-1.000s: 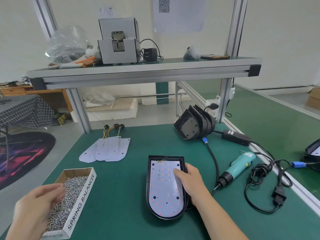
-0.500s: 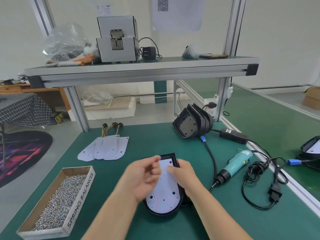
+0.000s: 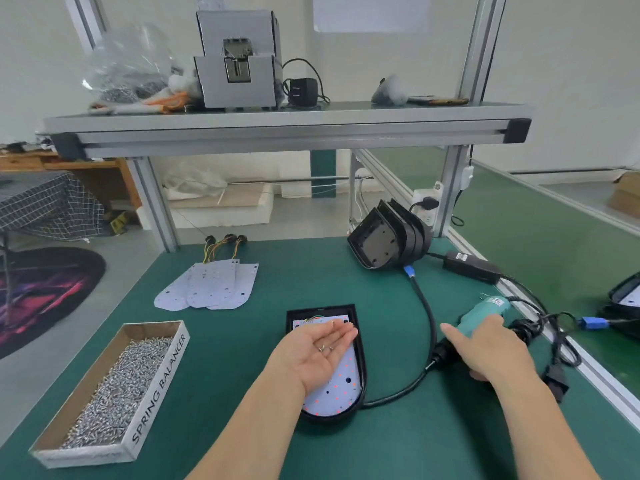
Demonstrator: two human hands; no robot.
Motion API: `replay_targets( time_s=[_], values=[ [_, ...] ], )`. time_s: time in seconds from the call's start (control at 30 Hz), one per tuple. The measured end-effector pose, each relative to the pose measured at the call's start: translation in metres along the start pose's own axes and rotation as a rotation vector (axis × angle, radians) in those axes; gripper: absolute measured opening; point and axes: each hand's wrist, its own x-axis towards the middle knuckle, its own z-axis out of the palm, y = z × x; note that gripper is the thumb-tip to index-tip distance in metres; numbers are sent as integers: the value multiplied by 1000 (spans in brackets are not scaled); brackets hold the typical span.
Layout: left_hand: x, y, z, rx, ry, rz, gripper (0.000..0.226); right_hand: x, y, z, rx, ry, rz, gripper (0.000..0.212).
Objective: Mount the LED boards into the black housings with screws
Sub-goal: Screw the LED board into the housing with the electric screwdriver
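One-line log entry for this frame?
left hand: palm up, screws on it, over LED board in housing | right hand: on screwdriver

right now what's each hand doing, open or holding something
left hand: open, palm up, screws lying in it
right hand: laid over the screwdriver, grip cannot be told

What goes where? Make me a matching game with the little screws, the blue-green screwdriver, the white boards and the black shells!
Things:
1. few small silver screws
2. teal electric screwdriver
3. spare white LED boards
4. stacked empty black plastic housings

Places:
A. leaning at the far right of the green table
B. on the open palm of the left hand
C. fanned flat at the far left
D. under the right hand

Pairs: 1-B, 2-D, 3-C, 4-A
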Motion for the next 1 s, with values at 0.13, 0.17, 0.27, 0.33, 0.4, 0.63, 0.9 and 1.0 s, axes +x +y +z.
replay_targets(
  time_s=[0.13,0.17,0.27,0.33,0.4,0.63,0.9,1.0],
  values=[
    [2,1,-2,1,16,13,13,9,-12,8,238,95,42,97],
    [1,0,-3,6,16,14,12,10,-13,10,328,113,90,91],
    [0,1,-4,33,6,16,11,5,-14,16,870,30,182,53],
    [2,1,-5,47,7,16,14,0,-18,13,1399,-133,176,9],
    [2,0,-5,65,11,17,16,-10,-27,9,1718,-271,135,16],
    [7,-2,-8,129,8,12,20,-41,-82,2,1997,-423,-394,33],
    [7,-4,-10,134,-29,42,23,-34,-135,1,1930,-167,-350,14],
    [8,-5,-10,124,-27,43,14,-38,-146,3,1843,-18,-409,12]
  ],
)
